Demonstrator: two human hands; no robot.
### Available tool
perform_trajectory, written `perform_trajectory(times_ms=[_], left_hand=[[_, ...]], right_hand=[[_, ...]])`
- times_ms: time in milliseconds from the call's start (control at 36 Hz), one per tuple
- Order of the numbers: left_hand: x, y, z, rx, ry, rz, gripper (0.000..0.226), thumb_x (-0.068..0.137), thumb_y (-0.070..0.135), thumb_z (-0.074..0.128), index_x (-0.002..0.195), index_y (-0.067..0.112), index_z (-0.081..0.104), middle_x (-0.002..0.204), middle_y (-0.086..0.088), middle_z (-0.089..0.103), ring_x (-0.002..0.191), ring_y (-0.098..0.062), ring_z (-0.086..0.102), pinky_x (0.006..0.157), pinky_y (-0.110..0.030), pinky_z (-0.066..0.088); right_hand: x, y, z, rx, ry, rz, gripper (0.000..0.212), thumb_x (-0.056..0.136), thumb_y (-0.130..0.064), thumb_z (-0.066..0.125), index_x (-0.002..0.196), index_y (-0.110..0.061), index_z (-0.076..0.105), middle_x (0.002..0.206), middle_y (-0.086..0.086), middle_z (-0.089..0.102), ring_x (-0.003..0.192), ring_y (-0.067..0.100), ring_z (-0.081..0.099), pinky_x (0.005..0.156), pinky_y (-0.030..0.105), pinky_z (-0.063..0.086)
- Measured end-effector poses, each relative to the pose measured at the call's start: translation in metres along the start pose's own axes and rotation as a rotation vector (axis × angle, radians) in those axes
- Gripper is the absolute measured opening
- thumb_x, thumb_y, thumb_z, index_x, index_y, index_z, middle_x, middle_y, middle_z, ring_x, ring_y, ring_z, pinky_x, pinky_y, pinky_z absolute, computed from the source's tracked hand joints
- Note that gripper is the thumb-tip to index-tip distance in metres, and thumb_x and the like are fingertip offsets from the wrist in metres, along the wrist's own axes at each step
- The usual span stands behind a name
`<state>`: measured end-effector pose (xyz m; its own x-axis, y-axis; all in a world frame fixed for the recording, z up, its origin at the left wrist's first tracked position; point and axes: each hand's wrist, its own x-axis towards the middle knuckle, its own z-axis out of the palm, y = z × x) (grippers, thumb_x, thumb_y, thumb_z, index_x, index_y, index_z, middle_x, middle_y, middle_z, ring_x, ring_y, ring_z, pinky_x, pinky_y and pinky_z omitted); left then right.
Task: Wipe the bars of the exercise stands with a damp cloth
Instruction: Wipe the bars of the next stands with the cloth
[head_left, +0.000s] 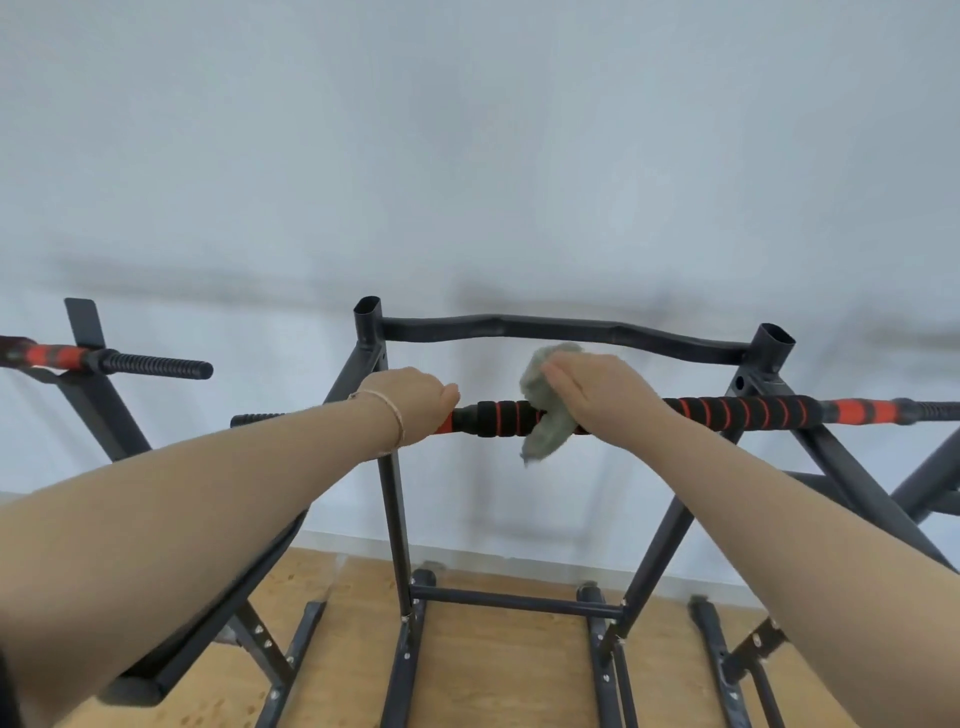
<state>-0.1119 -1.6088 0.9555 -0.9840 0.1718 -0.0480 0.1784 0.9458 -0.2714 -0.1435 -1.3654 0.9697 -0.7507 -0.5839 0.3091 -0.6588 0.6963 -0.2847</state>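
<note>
- While I am leaning over the stand (397, 519), my left hand (415, 402) is clenching around the foam-covered bar (743, 413) close to the stand's left upright, steadying it.
- My right hand (597, 387) is curling over the grey-green cloth (550, 400), grasping it and pressing it down on the same bar just beside my left hand; a loose tail of cloth is hanging below the bar.
- The cloth is sitting on the left part of the bar, between the two uprights and nearer the left one, so I am judging this as mid-wipe on this bar.
- Nothing is showing me which stretches are already clean; the long red-and-black run toward the right upright and beyond is looking like work left.
- The curved rear bar (561, 330) across the stand's far top edge and the lower crossbar (519, 603) near the wooden floor (493, 675) are lying untouched by either hand right now.
- The neighbouring bar (150, 364) on the stand at the left is also waiting, so I am reckoning the task is far from finished.
</note>
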Motion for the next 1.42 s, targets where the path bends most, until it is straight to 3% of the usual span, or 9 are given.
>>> perform_trajectory(times_ms=[83, 194, 278, 528, 667, 917, 1056, 1194, 1417], left_hand=[[0.016, 0.011, -0.009, -0.141, -0.087, -0.067, 0.009, 0.092, 0.012, 0.047, 0.099, 0.006, 0.047, 0.078, -0.006, 0.055, 0.075, -0.025, 0.059, 0.068, -0.036, 0.053], [0.032, 0.032, -0.013, -0.700, -0.465, -0.374, 0.050, 0.097, 0.035, 0.033, 0.078, 0.000, 0.064, 0.072, -0.015, 0.071, 0.060, -0.026, 0.066, 0.062, -0.026, 0.046], [0.035, 0.033, -0.007, -0.790, -0.388, -0.452, 0.042, 0.095, 0.033, 0.036, 0.074, 0.004, 0.058, 0.069, -0.011, 0.059, 0.057, -0.024, 0.049, 0.056, -0.026, 0.037], [0.018, 0.034, 0.017, -0.134, 0.093, -0.131, 0.011, 0.095, 0.014, 0.038, 0.104, 0.020, 0.036, 0.072, -0.001, 0.043, 0.075, -0.029, 0.055, 0.054, -0.033, 0.035], [0.013, 0.034, 0.022, 0.007, 0.201, -0.092, 0.035, 0.099, 0.030, 0.020, 0.100, 0.016, 0.053, 0.067, 0.000, 0.050, 0.055, -0.021, 0.048, 0.049, -0.027, 0.029], [-0.011, 0.042, 0.044, -0.211, 0.577, -0.129, 0.040, 0.090, 0.035, 0.013, 0.066, 0.020, 0.041, 0.055, 0.006, 0.038, 0.050, -0.020, 0.040, 0.051, -0.028, 0.022], [0.001, 0.045, 0.018, -0.396, 0.329, -0.444, 0.020, 0.088, 0.009, 0.033, 0.076, 0.017, 0.047, 0.068, 0.000, 0.054, 0.059, -0.021, 0.048, 0.052, -0.025, 0.032], [0.007, 0.052, -0.003, -0.158, 0.036, -0.242, 0.031, 0.084, 0.007, 0.056, 0.101, 0.017, 0.032, 0.079, -0.004, 0.052, 0.069, -0.022, 0.054, 0.057, -0.033, 0.046], [-0.005, 0.061, 0.019, -0.001, 0.267, -0.220, 0.010, 0.096, 0.018, 0.039, 0.088, 0.020, 0.043, 0.060, 0.003, 0.050, 0.054, -0.022, 0.053, 0.054, -0.027, 0.037]], right_hand=[[0.004, -0.004, 0.021, -0.159, -0.159, -0.072, 0.014, 0.103, -0.029, 0.047, 0.103, -0.022, 0.059, 0.095, -0.001, 0.065, 0.089, 0.022, 0.060, 0.080, 0.041, 0.048], [0.005, 0.003, 0.059, -0.426, 0.133, -0.143, 0.036, 0.098, -0.039, 0.040, 0.078, -0.015, 0.059, 0.064, 0.000, 0.056, 0.048, 0.024, 0.052, 0.044, 0.027, 0.029], [0.010, 0.005, 0.067, -0.437, 0.254, -0.134, 0.041, 0.096, -0.044, 0.040, 0.069, -0.016, 0.052, 0.055, -0.003, 0.050, 0.040, 0.021, 0.040, 0.042, 0.024, 0.026], [0.021, 0.003, 0.069, -0.616, 0.071, -0.126, 0.032, 0.064, -0.031, 0.081, 0.065, -0.012, 0.054, 0.050, -0.003, 0.033, 0.038, 0.018, 0.028, 0.043, 0.023, 0.033], [0.032, -0.014, 0.051, -0.616, -0.148, 0.019, 0.014, 0.095, -0.019, 0.047, 0.082, -0.016, 0.044, 0.067, -0.002, 0.045, 0.066, 0.025, 0.054, 0.061, 0.033, 0.045], [0.044, 0.010, 0.027, -0.338, -0.316, 0.237, 0.033, 0.102, -0.023, 0.033, 0.075, -0.012, 0.049, 0.079, 0.004, 0.050, 0.081, 0.025, 0.052, 0.069, 0.035, 0.040], [0.012, 0.003, 0.029, -0.436, -0.239, -0.044, 0.012, 0.099, -0.037, 0.046, 0.100, -0.029, 0.054, 0.073, -0.010, 0.046, 0.075, 0.022, 0.054, 0.057, 0.029, 0.036], [0.002, 0.005, 0.030, -0.396, -0.139, -0.106, 0.021, 0.103, -0.046, 0.039, 0.107, -0.037, 0.057, 0.069, -0.010, 0.050, 0.074, 0.020, 0.060, 0.065, 0.034, 0.050], [0.013, 0.002, 0.040, -0.529, -0.202, -0.022, 0.026, 0.100, -0.036, 0.041, 0.109, -0.026, 0.063, 0.077, -0.005, 0.057, 0.075, 0.023, 0.056, 0.063, 0.031, 0.041]])
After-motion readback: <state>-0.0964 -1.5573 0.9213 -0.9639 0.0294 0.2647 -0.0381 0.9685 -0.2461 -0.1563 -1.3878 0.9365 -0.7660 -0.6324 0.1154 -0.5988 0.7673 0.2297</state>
